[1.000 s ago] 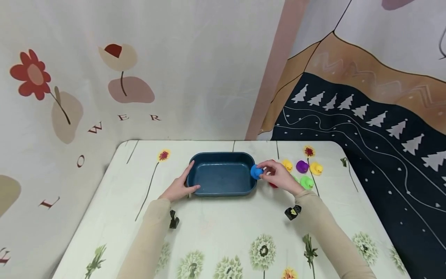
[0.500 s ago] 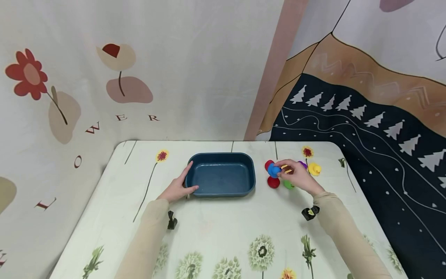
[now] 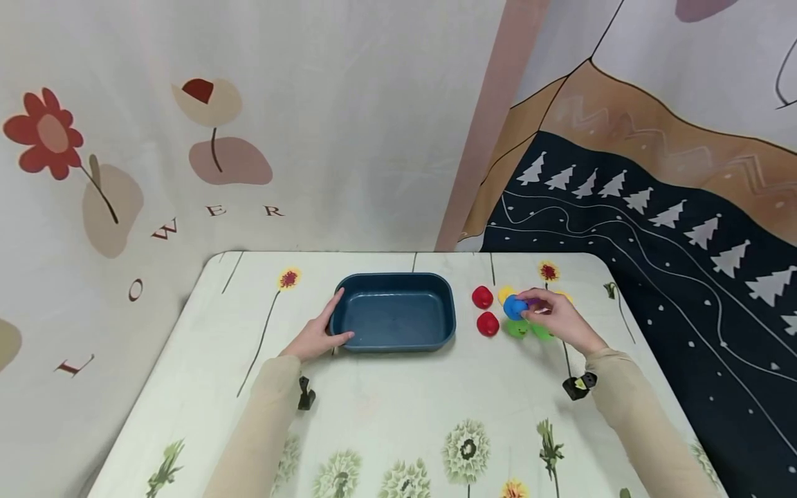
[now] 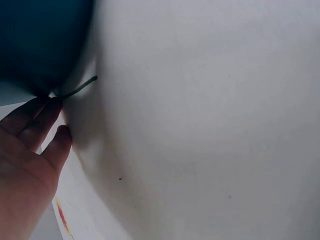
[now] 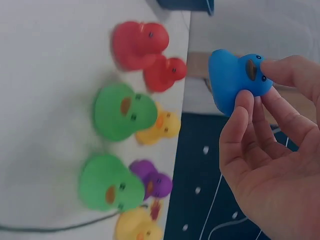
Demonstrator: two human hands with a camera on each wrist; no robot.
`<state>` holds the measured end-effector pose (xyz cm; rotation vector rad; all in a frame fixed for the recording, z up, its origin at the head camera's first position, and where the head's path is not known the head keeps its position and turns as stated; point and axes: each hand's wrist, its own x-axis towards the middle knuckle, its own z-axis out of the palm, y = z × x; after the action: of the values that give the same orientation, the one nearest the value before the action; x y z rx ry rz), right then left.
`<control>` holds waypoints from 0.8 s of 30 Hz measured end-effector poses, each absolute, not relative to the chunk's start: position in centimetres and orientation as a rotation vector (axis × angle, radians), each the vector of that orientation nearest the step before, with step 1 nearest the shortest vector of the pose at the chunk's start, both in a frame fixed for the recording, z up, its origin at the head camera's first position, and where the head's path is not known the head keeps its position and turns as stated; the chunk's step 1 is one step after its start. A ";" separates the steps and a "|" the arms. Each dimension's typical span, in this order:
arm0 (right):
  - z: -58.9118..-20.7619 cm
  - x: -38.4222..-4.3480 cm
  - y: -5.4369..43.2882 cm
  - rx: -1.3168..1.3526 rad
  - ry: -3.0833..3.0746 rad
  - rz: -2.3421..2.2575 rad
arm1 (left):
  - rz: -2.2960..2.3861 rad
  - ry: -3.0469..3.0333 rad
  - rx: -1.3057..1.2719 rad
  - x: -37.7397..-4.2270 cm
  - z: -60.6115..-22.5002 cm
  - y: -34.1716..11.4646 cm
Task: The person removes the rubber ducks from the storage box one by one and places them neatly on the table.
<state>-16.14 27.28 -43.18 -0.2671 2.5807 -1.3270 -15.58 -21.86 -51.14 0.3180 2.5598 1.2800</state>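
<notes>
A blue rubber duck [image 5: 235, 80] is pinched between the thumb and fingers of my right hand [image 3: 560, 319], held above the group of ducks right of the dark blue basin [image 3: 398, 346]. In the right wrist view the duck's orange-brown beak and eyes face the thumb. My left hand [image 3: 317, 337] rests against the basin's left end, thumb along the near side and fingers along the left wall. The left wrist view shows its fingertips touching the basin's outer wall [image 4: 45, 45]. The visible inside of the basin holds nothing.
Two red ducks [image 5: 140, 44], two green ducks [image 5: 124, 111], two yellow ducks [image 5: 159, 125] and a purple duck [image 5: 151, 179] stand on the flower-print tablecloth [image 3: 386, 401] right of the basin. A curtain [image 3: 349, 138] hangs behind the table.
My right hand has carried the blue duck rightwards, from beside the basin's right rim to above the other ducks. The left hand has stayed at the basin.
</notes>
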 end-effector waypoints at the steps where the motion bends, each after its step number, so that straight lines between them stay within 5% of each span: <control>1: -43.2 -16.1 27.6 -0.253 2.583 -1.326 | 1.278 2.562 0.321 -15.6 -51.1 -21.9; 24: -45.1 -15.4 34.2 -0.078 2.674 -1.263 | 1.270 2.562 0.312 -15.6 -51.3 -21.8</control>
<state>-15.43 34.22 -45.12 -0.0779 2.6739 -1.2631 -15.57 -21.80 -51.27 0.3119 2.5618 1.2699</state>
